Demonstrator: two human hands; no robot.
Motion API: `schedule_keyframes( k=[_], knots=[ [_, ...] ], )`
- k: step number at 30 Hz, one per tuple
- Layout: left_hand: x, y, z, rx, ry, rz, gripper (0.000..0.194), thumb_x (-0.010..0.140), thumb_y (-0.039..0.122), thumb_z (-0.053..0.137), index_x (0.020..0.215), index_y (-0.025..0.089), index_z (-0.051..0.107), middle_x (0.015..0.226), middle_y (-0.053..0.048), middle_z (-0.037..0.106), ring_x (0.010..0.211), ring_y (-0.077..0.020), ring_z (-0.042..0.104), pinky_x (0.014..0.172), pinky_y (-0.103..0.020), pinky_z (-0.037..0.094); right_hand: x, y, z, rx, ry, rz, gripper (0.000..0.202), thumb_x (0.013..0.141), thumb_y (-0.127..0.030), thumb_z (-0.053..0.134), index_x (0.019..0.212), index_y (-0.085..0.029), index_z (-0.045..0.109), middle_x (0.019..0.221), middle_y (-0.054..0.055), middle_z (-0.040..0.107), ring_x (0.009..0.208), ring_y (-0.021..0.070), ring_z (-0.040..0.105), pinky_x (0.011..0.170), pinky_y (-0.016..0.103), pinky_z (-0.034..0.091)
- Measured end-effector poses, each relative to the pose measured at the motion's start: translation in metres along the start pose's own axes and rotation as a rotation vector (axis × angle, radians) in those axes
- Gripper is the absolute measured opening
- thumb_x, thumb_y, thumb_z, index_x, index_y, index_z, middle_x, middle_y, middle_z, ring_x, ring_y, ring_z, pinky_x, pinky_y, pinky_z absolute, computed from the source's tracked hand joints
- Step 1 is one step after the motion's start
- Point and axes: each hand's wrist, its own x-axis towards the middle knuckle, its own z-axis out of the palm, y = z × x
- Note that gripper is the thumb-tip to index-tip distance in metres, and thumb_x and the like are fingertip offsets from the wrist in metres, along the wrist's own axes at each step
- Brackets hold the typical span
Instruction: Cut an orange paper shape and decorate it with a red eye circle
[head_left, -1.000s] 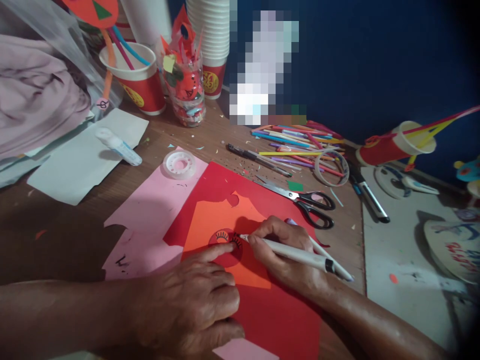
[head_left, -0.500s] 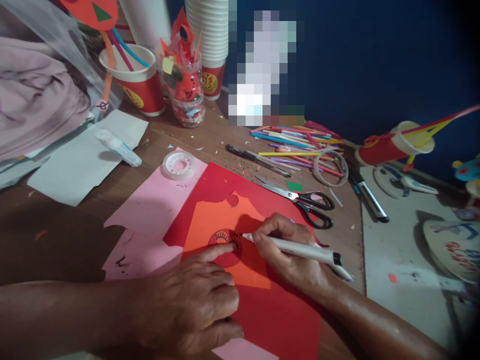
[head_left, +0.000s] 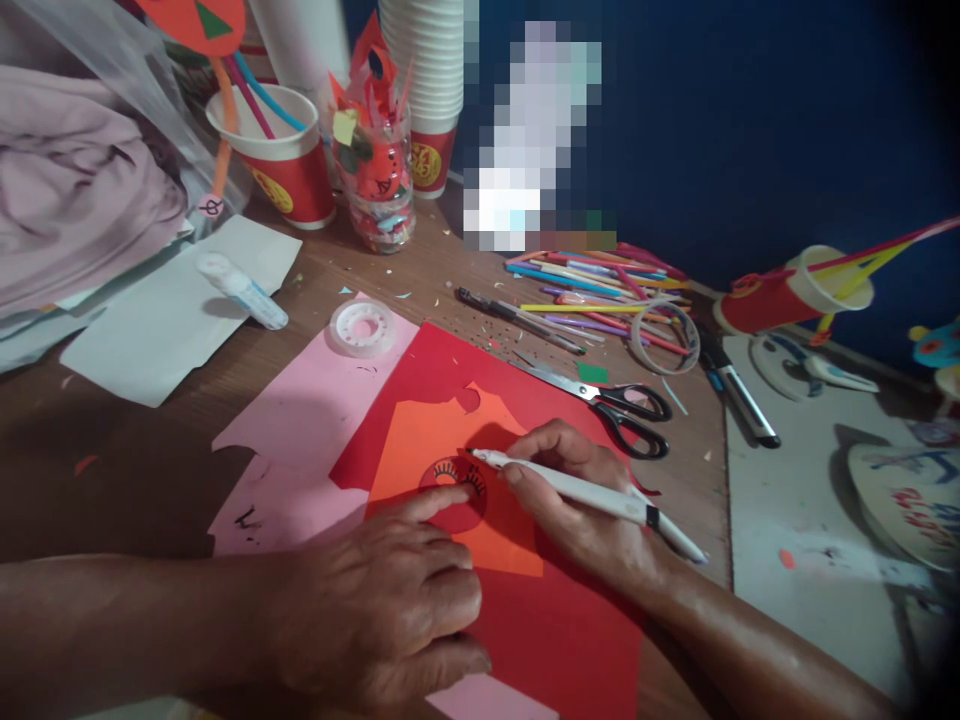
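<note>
My left hand (head_left: pixel 405 590) rests on the paper with its index finger stretched onto a small red paper circle (head_left: pixel 451 514); the other fingers are bent and apart, with nothing held. Two lash-like eyes are drawn in black on the circle. Beneath it lies an orange sheet (head_left: pixel 420 425) with cut-out edges, on top of a larger red sheet (head_left: pixel 555 630). My right hand (head_left: pixel 566 515) grips a white marker (head_left: pixel 592 488), its dark tip just above the circle's top edge. A thin white pointed end (head_left: pixel 686 545) shows behind the marker by my right wrist.
Open black-handled scissors (head_left: pixel 615 395) lie right of the red sheet. A tape roll (head_left: pixel 364 328) sits on pink paper (head_left: pixel 300 400). Beyond are a pen (head_left: pixel 521 320), coloured sticks (head_left: pixel 577 280), a second marker (head_left: pixel 739 390), a glue stick (head_left: pixel 241 290) and paper cups (head_left: pixel 292 185).
The marker tip has moved slightly up and left, off the circle's upper edge, and the marker's back end has dropped a little. My left hand keeps its place on the circle.
</note>
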Motion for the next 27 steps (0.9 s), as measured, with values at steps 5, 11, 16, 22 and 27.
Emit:
schedule_keyframes(
  k=[5,11,16,22,27],
  knots=[
    [0.0007,-0.0018,0.002,0.0,0.037,0.0,0.025,0.091,0.019,0.047,0.07,0.02,0.061,0.063,0.003,0.055,0.065,-0.0138,0.053,0.11,-0.046,0.024,0.0012,-0.0007,0.0031,-0.021,0.004,-0.062,0.009,0.077,-0.023,0.06,0.069,-0.018,0.057,0.052,-0.003,0.062,0.043,0.0082,0.055,0.039,0.015,0.039],
    [-0.0001,-0.0038,0.0039,-0.117,0.098,-0.11,0.035,0.094,0.03,0.041,0.063,0.018,0.053,0.059,0.003,0.055,0.062,-0.0121,0.054,0.11,-0.034,0.026,0.0011,-0.0014,0.0019,-0.046,-0.002,-0.115,0.009,0.075,-0.019,0.06,0.066,-0.017,0.058,0.051,-0.003,0.062,0.041,0.0073,0.054,0.038,0.015,0.038],
    [0.001,-0.0003,-0.0017,-0.127,0.056,-0.174,0.033,0.094,0.03,0.043,0.065,0.018,0.052,0.061,0.002,0.058,0.066,-0.013,0.057,0.109,-0.032,0.028,-0.0005,0.0017,0.0023,-0.056,-0.003,-0.148,0.008,0.076,-0.02,0.061,0.068,-0.018,0.059,0.053,-0.004,0.062,0.042,0.0069,0.053,0.039,0.015,0.038],
    [0.0009,0.0004,-0.0013,-0.12,0.081,-0.16,0.036,0.096,0.03,0.038,0.065,0.019,0.053,0.061,0.002,0.058,0.066,-0.0136,0.057,0.109,-0.034,0.029,0.0007,0.0016,0.0019,-0.057,-0.018,-0.153,0.008,0.076,-0.018,0.061,0.068,-0.018,0.058,0.053,-0.004,0.062,0.042,0.0068,0.053,0.04,0.015,0.038],
    [0.0019,0.0005,0.0018,-0.091,0.117,-0.16,0.038,0.096,0.029,0.036,0.063,0.019,0.053,0.059,0.002,0.056,0.063,-0.0131,0.055,0.109,-0.035,0.029,-0.0003,0.0067,0.0046,-0.033,-0.039,-0.142,0.009,0.077,-0.02,0.061,0.069,-0.019,0.058,0.054,-0.004,0.06,0.043,0.0069,0.052,0.04,0.016,0.038]
  ],
)
